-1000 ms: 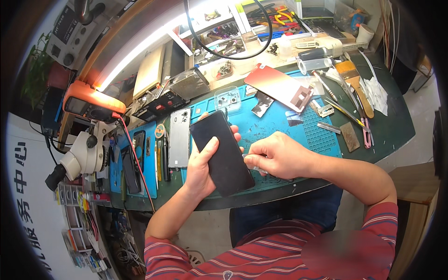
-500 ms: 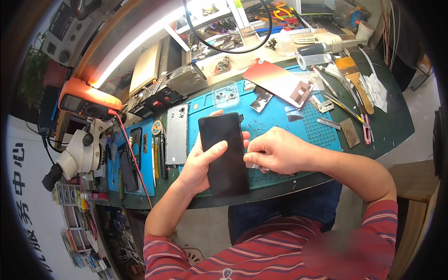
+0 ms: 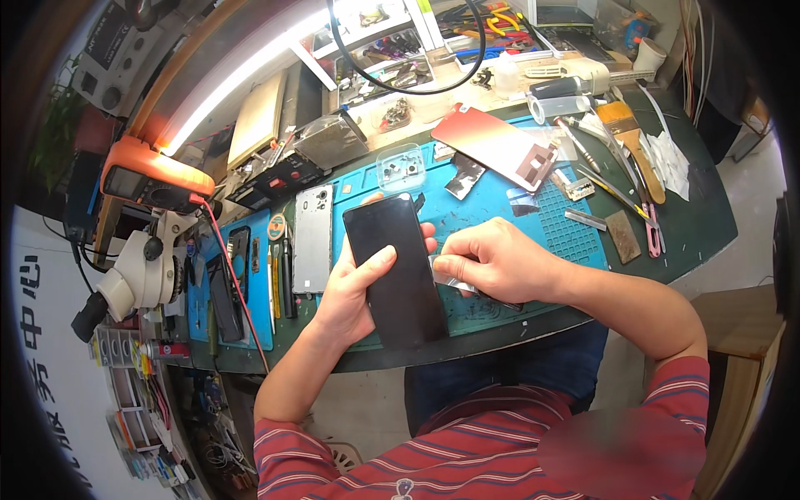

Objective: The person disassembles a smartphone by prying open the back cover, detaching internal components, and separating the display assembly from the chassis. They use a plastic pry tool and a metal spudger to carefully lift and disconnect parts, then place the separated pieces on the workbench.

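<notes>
My left hand point(image 3: 350, 287) grips a black smartphone point(image 3: 404, 279), its dark glass facing up. The thumb lies across the glass, and fingertips curl round the right edge. A small black strip point(image 3: 418, 202) juts from the phone's upper right edge. Close to that right edge, my right hand point(image 3: 500, 262) is closed in a pinch on a thin silvery sheet point(image 3: 454, 282). Whether the sheet's tip touches the phone I cannot tell. Beneath both hands spreads a blue work mat point(image 3: 475, 221) with dark scraps on it.
Left of the phone lies a grey phone housing point(image 3: 313, 246), beside screwdrivers and opened phone parts. Beyond are a clear box point(image 3: 401, 168) of small parts and an orange-white back cover point(image 3: 496, 146). Brushes point(image 3: 642, 154) and tweezers lie right. A microscope point(image 3: 137, 271) and orange multimeter point(image 3: 158, 175) stand left.
The phone has tilted and its top has shifted slightly left with my left hand. My right hand has drawn a little away from its edge, showing more of the silvery sheet.
</notes>
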Demonstrator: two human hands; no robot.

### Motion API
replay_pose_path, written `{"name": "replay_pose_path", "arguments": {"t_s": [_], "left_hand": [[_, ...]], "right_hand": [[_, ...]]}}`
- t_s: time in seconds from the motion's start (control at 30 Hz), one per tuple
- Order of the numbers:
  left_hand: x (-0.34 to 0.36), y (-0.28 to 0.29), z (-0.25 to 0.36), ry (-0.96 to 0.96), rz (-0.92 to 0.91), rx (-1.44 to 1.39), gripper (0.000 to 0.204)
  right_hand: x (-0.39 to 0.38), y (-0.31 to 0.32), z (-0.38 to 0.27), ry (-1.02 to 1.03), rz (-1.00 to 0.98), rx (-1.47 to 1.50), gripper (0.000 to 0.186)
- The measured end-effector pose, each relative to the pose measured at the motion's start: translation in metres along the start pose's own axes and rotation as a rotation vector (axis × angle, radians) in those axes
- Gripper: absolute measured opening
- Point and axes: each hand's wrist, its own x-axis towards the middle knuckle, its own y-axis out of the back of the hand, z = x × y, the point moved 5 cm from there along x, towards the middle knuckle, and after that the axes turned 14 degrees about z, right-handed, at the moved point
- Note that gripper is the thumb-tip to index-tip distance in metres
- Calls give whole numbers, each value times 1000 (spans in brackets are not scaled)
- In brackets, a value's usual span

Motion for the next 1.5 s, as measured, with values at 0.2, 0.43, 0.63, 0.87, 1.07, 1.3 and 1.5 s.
{"name": "replay_pose_path", "arguments": {"t_s": [0.2,0.43,0.63,0.87,1.07,1.3,1.5], "left_hand": [[-4,-1,2,31,-17,26,77],[-9,-4,2,150,-94,-14,81],[-9,-4,1,214,-177,-2,82],[-11,0,-1,307,-177,29,81],[-13,-3,3,319,-140,-79,74],[-3,7,-12,393,-87,-333,58],[-2,7,-16,390,-189,-461,76]], "right_hand": [[-1,-1,-1,24,-9,-27,29],[-2,-2,-3,55,-57,-68,27],[-1,-1,-3,47,-131,-110,23],[1,2,-9,0,-320,-122,29],[13,43,-40,-2,-121,-377,28],[99,166,3,411,837,-1137,69],[104,180,10,416,1046,-751,48]]}}
